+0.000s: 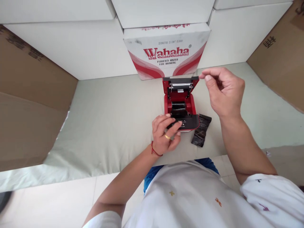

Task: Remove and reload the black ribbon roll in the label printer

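Observation:
A small red and black label printer (193, 104) sits on the cloth with its lid (180, 95) raised, showing a roller and a dark ribbon roll (178, 106) inside. My left hand (163, 133) grips the front left of its black front panel, fingers bent over the edge. Just beside the lid's upper right corner is my right hand (223, 90). Its fingers are curled in, thumb close to the index finger, with nothing visible between them; whether the fingertip touches the lid I cannot tell. A crumpled strip of shiny black film (201, 130) lies right of the printer.
Behind the printer stands a white and red Wahaha water carton (166, 53), against large white boxes (71, 47). Brown cardboard boxes flank the left (30, 104) and right (280, 53). Pale green cloth (106, 126) covers the table, whose front edge is near my body.

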The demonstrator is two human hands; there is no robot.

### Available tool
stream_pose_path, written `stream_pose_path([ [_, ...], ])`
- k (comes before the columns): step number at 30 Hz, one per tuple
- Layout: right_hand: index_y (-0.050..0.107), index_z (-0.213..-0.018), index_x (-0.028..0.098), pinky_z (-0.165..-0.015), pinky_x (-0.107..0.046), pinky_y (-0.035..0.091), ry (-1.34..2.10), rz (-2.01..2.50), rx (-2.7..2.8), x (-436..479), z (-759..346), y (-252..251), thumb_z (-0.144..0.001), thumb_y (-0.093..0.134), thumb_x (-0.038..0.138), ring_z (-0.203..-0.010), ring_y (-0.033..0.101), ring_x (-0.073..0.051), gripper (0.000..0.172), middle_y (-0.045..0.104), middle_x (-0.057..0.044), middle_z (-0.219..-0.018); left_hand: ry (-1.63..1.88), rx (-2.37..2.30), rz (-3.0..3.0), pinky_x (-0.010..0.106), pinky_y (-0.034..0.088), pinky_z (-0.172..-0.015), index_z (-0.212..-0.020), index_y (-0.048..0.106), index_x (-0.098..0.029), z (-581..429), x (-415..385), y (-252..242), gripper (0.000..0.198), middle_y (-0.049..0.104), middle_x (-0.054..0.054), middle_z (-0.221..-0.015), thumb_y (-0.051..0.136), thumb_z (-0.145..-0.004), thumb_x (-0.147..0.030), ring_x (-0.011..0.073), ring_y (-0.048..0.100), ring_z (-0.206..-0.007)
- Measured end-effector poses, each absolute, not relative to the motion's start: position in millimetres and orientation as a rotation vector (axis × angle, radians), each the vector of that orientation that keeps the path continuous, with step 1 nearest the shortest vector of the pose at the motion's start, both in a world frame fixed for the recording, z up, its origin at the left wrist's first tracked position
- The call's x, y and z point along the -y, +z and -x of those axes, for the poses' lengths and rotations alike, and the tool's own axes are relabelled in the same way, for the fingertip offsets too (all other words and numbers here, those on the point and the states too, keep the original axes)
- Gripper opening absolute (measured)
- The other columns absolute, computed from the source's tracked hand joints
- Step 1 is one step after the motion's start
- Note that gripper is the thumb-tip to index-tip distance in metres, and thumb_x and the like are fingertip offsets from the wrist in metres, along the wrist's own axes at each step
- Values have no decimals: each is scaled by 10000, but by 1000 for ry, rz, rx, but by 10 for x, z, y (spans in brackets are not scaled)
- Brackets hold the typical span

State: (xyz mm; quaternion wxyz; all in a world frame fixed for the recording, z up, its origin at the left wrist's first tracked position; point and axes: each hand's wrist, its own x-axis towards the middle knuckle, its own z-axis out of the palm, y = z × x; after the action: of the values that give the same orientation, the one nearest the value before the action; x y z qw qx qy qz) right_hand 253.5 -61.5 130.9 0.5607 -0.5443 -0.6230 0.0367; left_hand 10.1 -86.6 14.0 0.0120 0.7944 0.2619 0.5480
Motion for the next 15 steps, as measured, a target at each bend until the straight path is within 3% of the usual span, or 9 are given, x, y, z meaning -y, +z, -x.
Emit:
stream_pose_path([
  [4,820,-1381,346,-1008,-549,679,-53,1393,1519,450,-2676,1181,-1164,625,481,-1173,796,-327,322,839,-100,-1411,1628,-1001,-2355,569,539,-1293,-1685,565,-266,-61,785,158,571,721,152,-1496,607,-1119,-334,339,662,-1515],
  [7,748,-1519,316,-1143,-594,631,-113,1415,1643,331,-2733,1060,-1184,574,546,-1425,711,-369,442,760,-135,-1589,1597,-899,-2428,538,527,-1292,-1541,675,-274,-68,792,160,424,800,103,-1349,585,-1127,-265,296,719,-1424],
  [9,729,-1553,294,-1220,-602,583,-94,1430,1742,277,-2736,1002,-1202,525,587,-1460,699,-369,501,772,-146,-1579,1667,-821,-2490,505,559,-1226,-1427,732,-290,-92,824,151,361,820,70,-1219,636,-1087,-215,282,747,-1336],
  [11,745,-1537,269,-1231,-591,572,-50,1441,1810,255,-2722,978,-1215,481,610,-1390,743,-358,539,819,-147,-1504,1757,-816,-2495,490,598,-1157,-1449,721,-296,-116,842,148,397,802,77,-1208,672,-1061,-226,289,746,-1307],
  [15,811,-1445,269,-1170,-558,608,-1,1438,1819,278,-2693,1003,-1214,475,626,-1286,787,-340,542,869,-124,-1411,1829,-924,-2397,558,573,-1235,-1676,562,-288,-140,798,192,576,724,146,-1476,625,-1108,-363,334,657,-1496],
])
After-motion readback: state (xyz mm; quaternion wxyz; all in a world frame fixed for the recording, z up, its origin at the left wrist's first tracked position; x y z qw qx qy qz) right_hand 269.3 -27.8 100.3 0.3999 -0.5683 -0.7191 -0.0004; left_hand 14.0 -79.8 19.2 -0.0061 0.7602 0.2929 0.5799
